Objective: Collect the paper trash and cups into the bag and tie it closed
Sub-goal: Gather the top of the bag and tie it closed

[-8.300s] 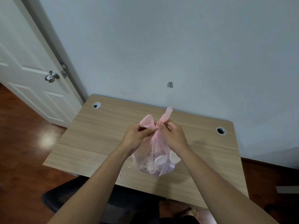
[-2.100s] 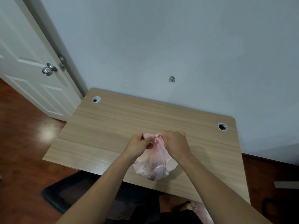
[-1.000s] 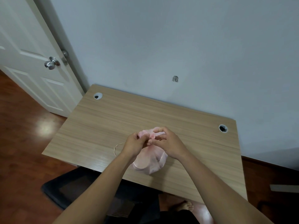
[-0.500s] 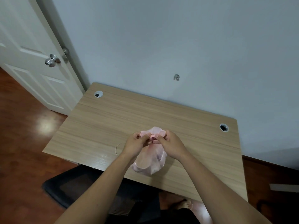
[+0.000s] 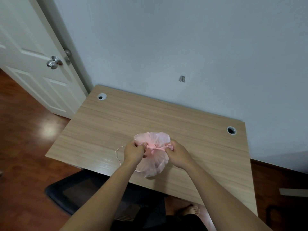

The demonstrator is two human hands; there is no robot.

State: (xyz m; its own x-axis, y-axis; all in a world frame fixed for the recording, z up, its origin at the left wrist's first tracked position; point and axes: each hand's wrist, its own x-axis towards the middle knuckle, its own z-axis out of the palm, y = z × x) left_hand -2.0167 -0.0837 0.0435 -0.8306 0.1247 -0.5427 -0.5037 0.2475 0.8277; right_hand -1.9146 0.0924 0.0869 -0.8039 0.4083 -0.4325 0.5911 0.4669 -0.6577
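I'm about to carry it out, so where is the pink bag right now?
In the head view the pink bag sits on the desk near its front edge, between the left hand and right hand, which pinch its neck.

The bag (image 5: 155, 161) — thin, translucent pink, bulging — sits just below the middle of the frame. Its neck is bunched into a knot on top, two ends drawn out sideways.

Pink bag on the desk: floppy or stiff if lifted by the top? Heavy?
Probably floppy: the pink bag is thin translucent film, puckered where the left hand and right hand pinch its top. Likely light for its bulk: pinches alone steady it. Its rounded body may roll on the desk.
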